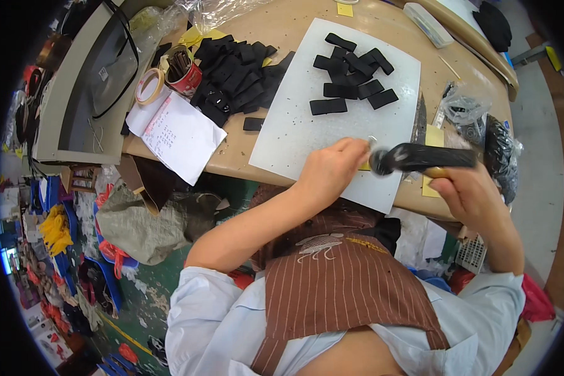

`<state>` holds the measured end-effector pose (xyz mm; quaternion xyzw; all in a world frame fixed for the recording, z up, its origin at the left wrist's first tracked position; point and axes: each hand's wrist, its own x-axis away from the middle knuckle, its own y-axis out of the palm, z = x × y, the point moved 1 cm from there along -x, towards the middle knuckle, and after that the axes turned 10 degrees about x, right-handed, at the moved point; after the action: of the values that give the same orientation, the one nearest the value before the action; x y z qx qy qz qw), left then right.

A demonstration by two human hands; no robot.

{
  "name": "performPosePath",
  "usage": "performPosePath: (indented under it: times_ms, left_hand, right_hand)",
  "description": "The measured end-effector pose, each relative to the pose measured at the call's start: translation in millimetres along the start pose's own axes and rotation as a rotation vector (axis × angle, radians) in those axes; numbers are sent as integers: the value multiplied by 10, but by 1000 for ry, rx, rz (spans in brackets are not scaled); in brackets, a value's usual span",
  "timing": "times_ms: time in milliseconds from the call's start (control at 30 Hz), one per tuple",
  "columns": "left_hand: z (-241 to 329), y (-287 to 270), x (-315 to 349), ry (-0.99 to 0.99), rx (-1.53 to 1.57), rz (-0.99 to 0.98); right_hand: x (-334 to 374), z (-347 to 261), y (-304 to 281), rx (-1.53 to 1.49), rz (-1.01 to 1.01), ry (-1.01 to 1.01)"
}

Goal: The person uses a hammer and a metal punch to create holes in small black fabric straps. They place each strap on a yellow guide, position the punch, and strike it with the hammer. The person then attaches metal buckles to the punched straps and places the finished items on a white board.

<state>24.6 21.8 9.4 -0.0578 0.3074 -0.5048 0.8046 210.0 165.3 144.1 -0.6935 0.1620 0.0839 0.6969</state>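
My right hand (473,194) is closed round the wooden handle of a hammer (429,156), whose black head is smeared by motion. The hammer's rounded end is close to the fingertips of my left hand (335,166). Those fingers are pinched together above a white board (282,135). Something small and shiny shows at their tips, but the hammer and fingers hide most of it. Farther up the board lies a loose heap of short black fabric strips (357,67). One single strip (328,106) lies nearest my left hand.
Left of the board is a bigger pile of black strips (238,78). A red can of sticks (182,72), a tape roll (149,86) and a written sheet (185,138) stand or lie beside it. Plastic-wrapped black items (498,153) are at right, and a clear case (428,25) behind.
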Motion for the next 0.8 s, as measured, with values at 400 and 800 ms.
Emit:
performPosePath:
  times_ms: [400,800]
  left_hand:
    - [-53,7,-4,54,38,-1]
    - [-122,22,-32,-43,86,47]
  right_hand:
    - [177,524,-529,-847,399,551]
    - [-99,611,-528,-728,410,703]
